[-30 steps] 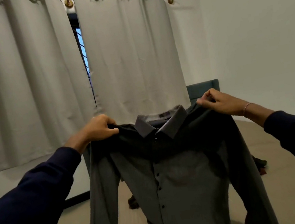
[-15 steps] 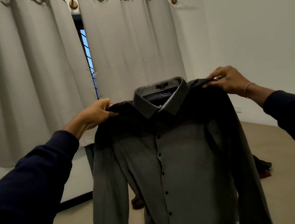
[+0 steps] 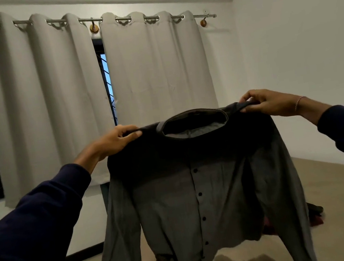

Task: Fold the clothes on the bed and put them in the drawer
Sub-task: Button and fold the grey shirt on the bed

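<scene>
Left hand (image 3: 112, 139), right hand (image 3: 266, 103) pinching grey shirt (image 3: 197, 193) shoulders, held over bed (image 3: 343, 205); risk: sleeves bunching underneath when laid down.

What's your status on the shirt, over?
Left hand and right hand each pinch a shoulder of the grey shirt. Shirt hangs unfolded above the bed. More clothes on the bed behind it.

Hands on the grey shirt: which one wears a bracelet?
The right hand: a thin pink bracelet circles its wrist; the left hand has none.
</scene>
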A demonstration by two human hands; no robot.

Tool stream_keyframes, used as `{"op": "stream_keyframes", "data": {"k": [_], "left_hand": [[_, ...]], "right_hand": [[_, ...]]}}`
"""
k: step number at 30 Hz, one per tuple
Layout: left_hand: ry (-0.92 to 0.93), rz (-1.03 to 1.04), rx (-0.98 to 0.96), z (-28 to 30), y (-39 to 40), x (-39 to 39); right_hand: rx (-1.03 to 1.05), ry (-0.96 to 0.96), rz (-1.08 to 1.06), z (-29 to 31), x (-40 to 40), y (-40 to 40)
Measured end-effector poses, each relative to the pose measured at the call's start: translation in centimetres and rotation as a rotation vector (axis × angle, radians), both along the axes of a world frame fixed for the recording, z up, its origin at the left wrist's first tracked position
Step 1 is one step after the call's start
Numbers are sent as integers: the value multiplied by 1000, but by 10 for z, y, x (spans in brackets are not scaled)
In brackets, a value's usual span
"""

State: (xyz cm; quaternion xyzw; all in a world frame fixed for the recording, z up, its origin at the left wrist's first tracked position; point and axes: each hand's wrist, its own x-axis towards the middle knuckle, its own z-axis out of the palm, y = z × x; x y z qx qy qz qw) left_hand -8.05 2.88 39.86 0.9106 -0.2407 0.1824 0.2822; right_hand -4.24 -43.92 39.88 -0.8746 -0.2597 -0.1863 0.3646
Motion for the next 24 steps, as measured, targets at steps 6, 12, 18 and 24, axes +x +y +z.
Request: {"op": "stream_keyframes", "data": {"k": [6, 12, 18, 24], "left_hand": [[-41, 20, -24, 3, 19, 1], [-359, 137, -82, 5, 23, 11], [-403, 211, -101, 11, 23, 15], [-559, 237, -108, 9, 17, 6]], "right_hand": [[-115, -67, -8, 7, -12, -6], [64, -344, -148, 11, -10, -4], [-78, -563, -311, 16, -8, -4], [-43, -578, -353, 14, -4, -5]]}}
